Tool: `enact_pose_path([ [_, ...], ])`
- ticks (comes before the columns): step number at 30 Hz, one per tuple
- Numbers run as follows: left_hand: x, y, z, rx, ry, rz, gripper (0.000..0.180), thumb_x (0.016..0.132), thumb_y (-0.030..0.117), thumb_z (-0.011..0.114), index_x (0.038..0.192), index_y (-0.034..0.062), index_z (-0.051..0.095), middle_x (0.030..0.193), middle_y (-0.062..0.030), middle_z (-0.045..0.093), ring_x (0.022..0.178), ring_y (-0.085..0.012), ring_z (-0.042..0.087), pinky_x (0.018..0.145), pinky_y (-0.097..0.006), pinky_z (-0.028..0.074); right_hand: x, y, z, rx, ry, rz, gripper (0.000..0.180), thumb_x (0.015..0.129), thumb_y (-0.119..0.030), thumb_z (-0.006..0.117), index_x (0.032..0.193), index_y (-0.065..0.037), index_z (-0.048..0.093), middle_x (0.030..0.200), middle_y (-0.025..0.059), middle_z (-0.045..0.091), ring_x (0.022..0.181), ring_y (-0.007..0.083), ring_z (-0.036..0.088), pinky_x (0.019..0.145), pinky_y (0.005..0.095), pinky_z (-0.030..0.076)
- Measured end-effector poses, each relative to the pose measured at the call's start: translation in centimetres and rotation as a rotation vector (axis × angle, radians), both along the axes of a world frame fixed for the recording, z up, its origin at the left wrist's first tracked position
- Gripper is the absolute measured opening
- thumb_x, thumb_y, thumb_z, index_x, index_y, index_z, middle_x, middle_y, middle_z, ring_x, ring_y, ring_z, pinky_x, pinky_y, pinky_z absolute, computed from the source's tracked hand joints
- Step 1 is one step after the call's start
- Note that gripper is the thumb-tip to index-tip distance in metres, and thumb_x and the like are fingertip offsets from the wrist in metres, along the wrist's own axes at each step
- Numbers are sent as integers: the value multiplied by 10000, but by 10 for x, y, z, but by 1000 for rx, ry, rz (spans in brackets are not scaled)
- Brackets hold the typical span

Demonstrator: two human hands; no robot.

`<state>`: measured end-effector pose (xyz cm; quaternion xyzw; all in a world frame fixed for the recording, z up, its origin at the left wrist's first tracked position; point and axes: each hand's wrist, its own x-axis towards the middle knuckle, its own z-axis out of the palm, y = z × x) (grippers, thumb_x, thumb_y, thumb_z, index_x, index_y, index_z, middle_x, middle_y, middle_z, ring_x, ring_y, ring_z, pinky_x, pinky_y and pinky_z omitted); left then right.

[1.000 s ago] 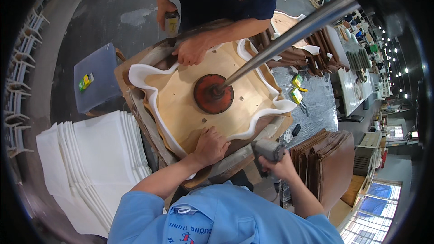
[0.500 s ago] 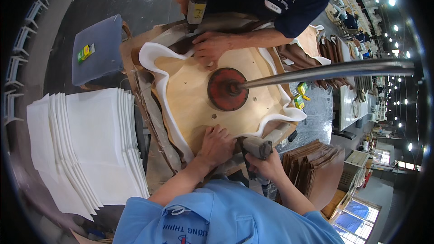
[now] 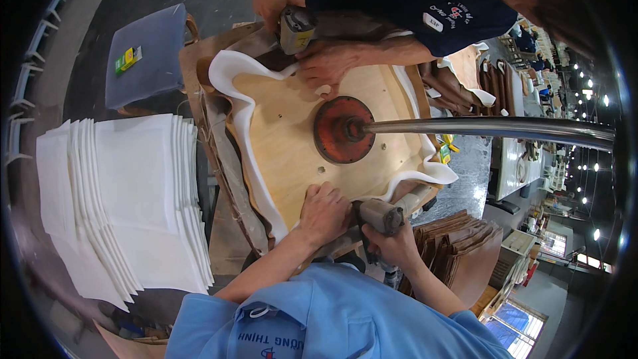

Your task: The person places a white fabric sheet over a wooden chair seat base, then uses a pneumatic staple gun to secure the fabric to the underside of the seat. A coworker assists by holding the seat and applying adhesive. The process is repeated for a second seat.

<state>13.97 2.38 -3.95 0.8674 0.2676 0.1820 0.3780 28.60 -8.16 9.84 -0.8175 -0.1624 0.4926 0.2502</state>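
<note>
A light plywood seat panel (image 3: pixel 286 133) lies on a work stand, with white foam sheeting (image 3: pixel 240 113) wrapped up around its edges. A round red press plate (image 3: pixel 343 130) on a shiny steel rod (image 3: pixel 492 127) pins it at the middle. My left hand (image 3: pixel 323 213) presses flat on the near edge of the panel, over the foam. My right hand (image 3: pixel 396 246) grips a grey pneumatic stapler (image 3: pixel 380 215) right beside it. Across the stand, another person in a dark shirt holds a second stapler (image 3: pixel 295 29) and rests a hand (image 3: pixel 328 62) on the far edge.
A fanned stack of white foam sheets (image 3: pixel 126 199) lies to my left. A blue-grey stool (image 3: pixel 146 53) with a small yellow-green box (image 3: pixel 127 60) stands at the far left. Brown curved plywood shells (image 3: pixel 458 252) are stacked to my right, with more workbenches beyond.
My view has dropped closer to the panel. My hands have stayed at the near edge, and the other person's stapler and hand have shifted along the far edge.
</note>
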Motion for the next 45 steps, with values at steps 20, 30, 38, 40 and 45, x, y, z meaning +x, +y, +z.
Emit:
enact_pose_path([
  [20,1,-4,-3,-47,6,31,106,797,237,824,799,138,788,897,-41,673,1020,-275,609,941,-478,413,-16,-2,-12,65,-67,-11,492,965,-133,862,1409,-1,694,939,57,757,636,111,651,564,310,533],
  [30,14,13,41,-39,49,4,195,890,262,825,981,94,789,1091,-133,690,1118,-381,615,984,-532,466,10,-106,9,247,-52,-232,531,978,-143,855,1463,-36,667,937,25,734,696,129,701,614,313,586],
  [38,119,-36,49,85,44,-75,404,854,340,893,1076,12,817,1331,-149,616,1374,-378,489,1200,-558,393,92,-113,0,275,-42,-187,298,1013,-185,833,1214,-8,703,897,45,734,669,148,721,607,323,593],
  [40,131,-40,41,-17,165,-54,446,845,341,900,1083,-28,819,1362,-161,601,1411,-388,465,1254,-580,348,111,-107,-2,260,-25,-141,302,1019,-174,821,1236,-3,698,914,52,737,666,152,730,595,325,589],
  [45,143,-50,27,82,39,119,338,808,289,914,908,-8,787,1349,-190,599,1405,-431,460,1285,-598,289,152,-87,-12,326,51,-4,314,1018,-200,820,1233,5,718,893,66,745,636,157,724,564,320,572],
])
